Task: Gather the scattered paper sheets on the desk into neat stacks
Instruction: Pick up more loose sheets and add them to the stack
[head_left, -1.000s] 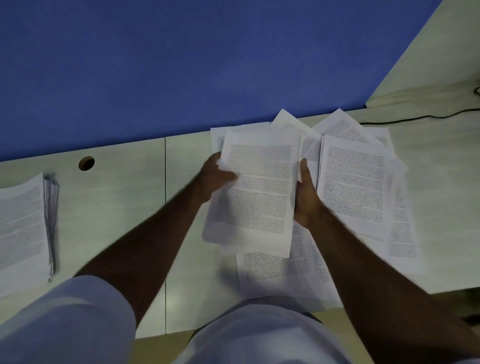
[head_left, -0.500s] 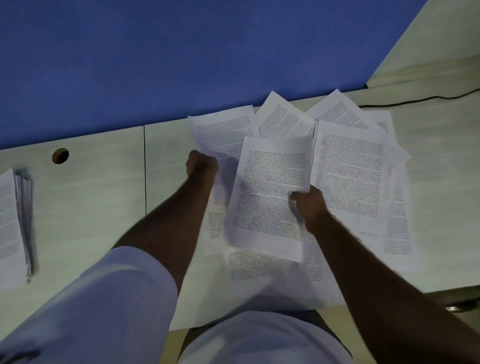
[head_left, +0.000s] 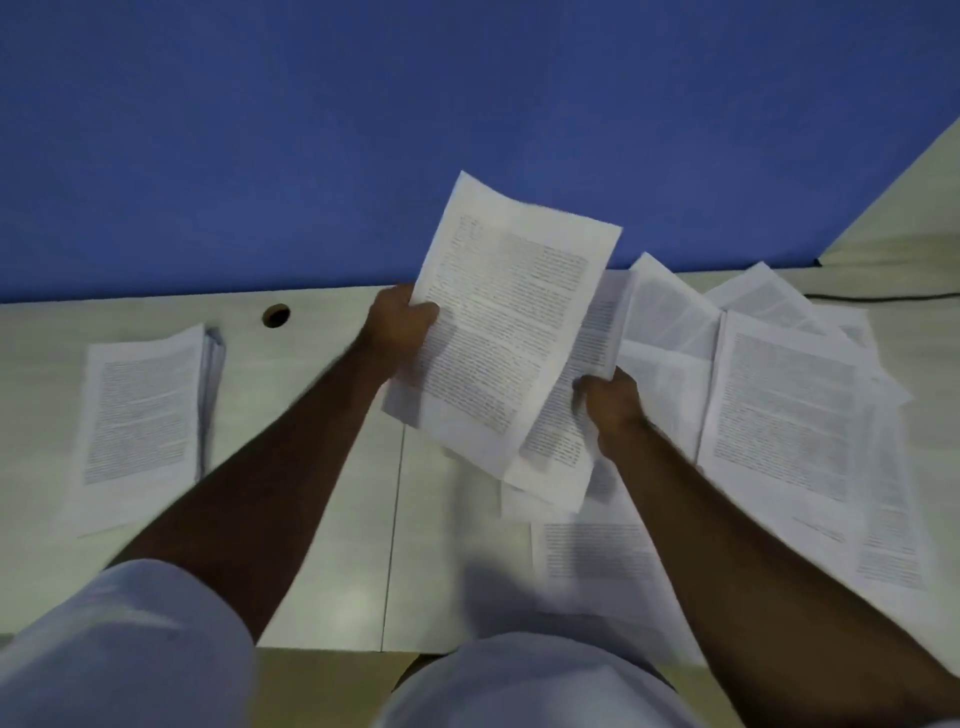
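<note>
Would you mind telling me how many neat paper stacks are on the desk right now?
1: the stack at the desk's left, beside the round hole. Everything else is loose or in hand.

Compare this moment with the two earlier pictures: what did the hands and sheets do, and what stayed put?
The left hand took hold of the top sheet and raised it, tilted, against the blue wall. The right hand let that sheet go and now grips the sheets beneath. The spread of loose sheets at right and the neat stack at left lie as before.
</note>
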